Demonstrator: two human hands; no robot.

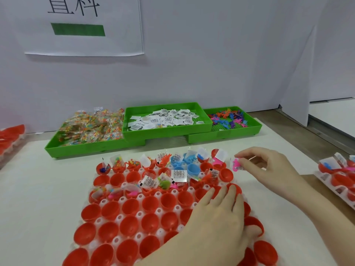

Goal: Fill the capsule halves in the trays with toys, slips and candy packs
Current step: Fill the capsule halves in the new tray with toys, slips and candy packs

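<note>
A clear tray [123, 200] of red capsule halves [130, 225] lies in front of me. Its far rows hold toys, slips and candy packs; the near rows are bare cups. My left hand [217, 217] rests flat on the tray's right side, fingers straight over the cups. My right hand [269, 169] hovers just past the tray's far right corner and pinches a pink toy [235, 165] together with a small clear pack. Three green bins stand behind: candy packs [92, 125], paper slips [163, 118], coloured toys [228, 118].
A second tray of filled red halves [342, 177] sits at the right edge. More red halves [11, 135] lie at the far left. A white partition with a paper sign [84, 25] closes the back.
</note>
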